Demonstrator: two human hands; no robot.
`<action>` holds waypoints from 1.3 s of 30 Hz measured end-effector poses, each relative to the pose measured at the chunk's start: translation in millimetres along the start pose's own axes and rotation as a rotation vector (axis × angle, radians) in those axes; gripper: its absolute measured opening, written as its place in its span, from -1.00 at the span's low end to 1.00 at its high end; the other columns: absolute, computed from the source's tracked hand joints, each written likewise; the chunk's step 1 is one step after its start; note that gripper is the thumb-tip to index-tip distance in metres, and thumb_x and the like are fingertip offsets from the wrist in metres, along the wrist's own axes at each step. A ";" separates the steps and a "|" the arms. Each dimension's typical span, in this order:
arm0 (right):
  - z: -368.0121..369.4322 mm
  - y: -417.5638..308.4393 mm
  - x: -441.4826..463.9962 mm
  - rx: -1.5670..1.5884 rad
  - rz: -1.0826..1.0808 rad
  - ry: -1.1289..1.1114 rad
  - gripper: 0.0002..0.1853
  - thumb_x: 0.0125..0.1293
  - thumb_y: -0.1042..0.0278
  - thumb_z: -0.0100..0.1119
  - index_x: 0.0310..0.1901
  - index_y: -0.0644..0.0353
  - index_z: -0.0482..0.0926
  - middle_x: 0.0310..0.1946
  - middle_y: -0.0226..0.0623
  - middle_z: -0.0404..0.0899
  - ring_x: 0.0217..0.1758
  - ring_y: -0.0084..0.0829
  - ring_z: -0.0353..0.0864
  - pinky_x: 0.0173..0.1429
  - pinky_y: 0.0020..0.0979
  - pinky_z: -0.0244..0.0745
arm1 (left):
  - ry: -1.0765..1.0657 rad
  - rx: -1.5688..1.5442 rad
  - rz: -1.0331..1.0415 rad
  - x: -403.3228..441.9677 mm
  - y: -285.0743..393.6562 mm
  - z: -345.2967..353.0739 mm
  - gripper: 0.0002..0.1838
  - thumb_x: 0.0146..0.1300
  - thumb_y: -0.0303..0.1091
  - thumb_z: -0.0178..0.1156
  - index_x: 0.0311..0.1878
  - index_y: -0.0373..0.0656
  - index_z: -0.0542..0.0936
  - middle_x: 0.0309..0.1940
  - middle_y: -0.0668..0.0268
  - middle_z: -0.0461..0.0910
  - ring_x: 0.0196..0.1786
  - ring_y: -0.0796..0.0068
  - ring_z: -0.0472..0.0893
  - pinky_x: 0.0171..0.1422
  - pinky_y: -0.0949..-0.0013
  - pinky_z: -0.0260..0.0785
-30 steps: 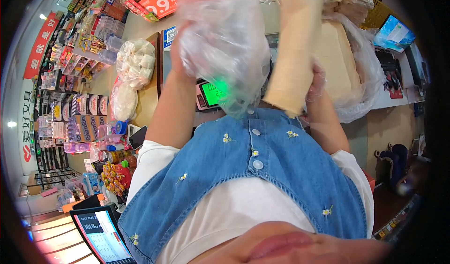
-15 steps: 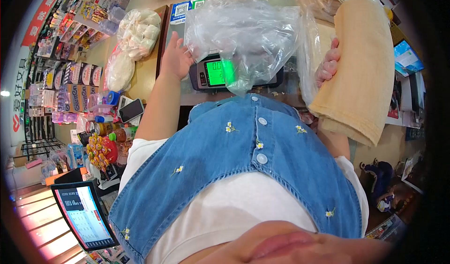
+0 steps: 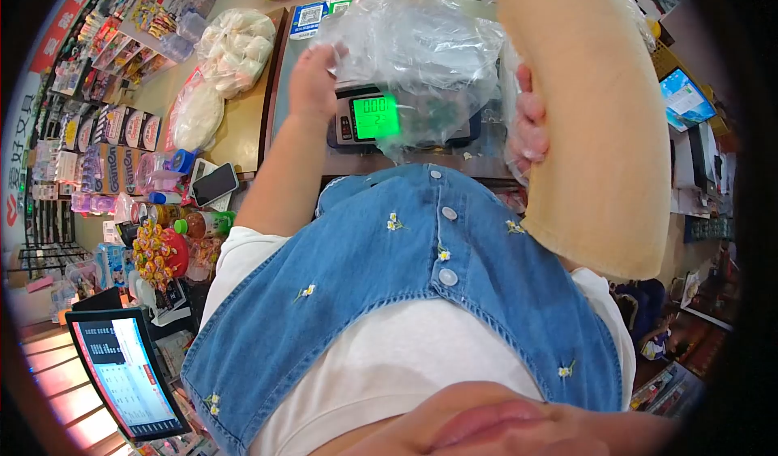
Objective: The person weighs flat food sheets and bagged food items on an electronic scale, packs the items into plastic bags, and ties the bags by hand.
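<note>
In my right hand (image 3: pixel 531 124) is a thick folded stack of thin beige sheets (image 3: pixel 600 132), held upright by its left side; its exact kind is unclear. Thin clear plastic shows around that hand. My left hand (image 3: pixel 314 83) is at the left edge of a crumpled clear plastic bag (image 3: pixel 429 47), its fingers bent onto the film and slightly blurred. The bag lies over a digital scale (image 3: pixel 344 124), hiding much of its top. Green light shines from the scale's display (image 3: pixel 376 116).
Two filled plastic bags, one with pale round pieces (image 3: pixel 235 51) and one white (image 3: pixel 198 116), lie left of the scale. Nearby are a phone (image 3: pixel 215 182), drink bottles (image 3: pixel 203 224) and a lollipop stand (image 3: pixel 158 253). A monitor (image 3: pixel 130 375) stands at lower left.
The beige stack has come closer to my view and covers more of the right side. My left hand's fingers have bent onto the bag's edge. The scale's display shows more plainly.
</note>
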State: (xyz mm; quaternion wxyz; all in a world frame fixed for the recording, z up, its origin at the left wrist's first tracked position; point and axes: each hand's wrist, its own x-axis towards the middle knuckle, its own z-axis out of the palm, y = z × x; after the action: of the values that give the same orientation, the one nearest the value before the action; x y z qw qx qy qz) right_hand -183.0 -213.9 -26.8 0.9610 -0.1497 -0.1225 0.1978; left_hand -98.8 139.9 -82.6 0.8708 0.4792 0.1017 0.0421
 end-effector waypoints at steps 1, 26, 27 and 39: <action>1.6 4.3 -0.7 -0.002 0.009 0.005 -0.39 0.37 0.07 0.00 0.31 0.33 0.23 0.00 -0.06 0.52 -0.07 -0.20 0.58 0.01 -0.18 0.50 | -0.044 -0.108 0.083 -2.7 15.8 6.3 -0.84 0.33 -0.37 0.09 -0.12 -0.24 0.52 -0.16 0.18 0.62 -0.31 0.39 0.53 -0.18 0.35 0.41; 27.5 74.2 5.6 -0.361 0.102 0.296 -0.45 0.30 0.24 0.09 0.24 0.40 0.31 0.11 0.05 0.50 0.09 -0.15 0.59 0.22 -0.18 0.50 | -0.444 0.823 0.263 -67.2 108.7 46.8 -0.64 0.43 -0.21 0.04 0.22 -0.05 0.54 -0.54 0.59 0.47 -0.63 0.81 0.27 -0.54 0.65 0.16; 22.5 83.8 10.5 -0.233 0.188 0.252 -0.45 0.31 0.23 0.06 0.25 0.40 0.30 0.13 0.06 0.49 0.12 -0.14 0.58 0.25 -0.15 0.47 | -0.507 0.843 0.524 -63.5 94.5 48.0 -0.64 0.43 -0.22 0.04 0.22 -0.05 0.54 -0.49 0.53 0.52 -0.63 0.80 0.28 -0.53 0.65 0.18; -85.7 134.5 188.6 -0.271 0.130 0.558 -0.65 0.36 0.30 0.01 0.10 0.28 0.38 0.07 0.03 0.47 0.01 -0.04 0.56 0.10 -0.04 0.52 | -0.428 0.192 -0.110 -190.8 4.9 -61.0 -0.44 0.44 0.04 -0.05 0.20 -0.28 0.47 0.15 0.07 0.52 -0.56 0.64 0.45 -0.44 0.57 0.30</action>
State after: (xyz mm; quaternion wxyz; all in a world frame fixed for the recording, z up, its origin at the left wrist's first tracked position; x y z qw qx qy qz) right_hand -35.9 -37.8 -118.0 0.9142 -0.3325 0.1303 0.1918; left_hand -298.1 160.4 -84.1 0.8240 0.5514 -0.0558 -0.1179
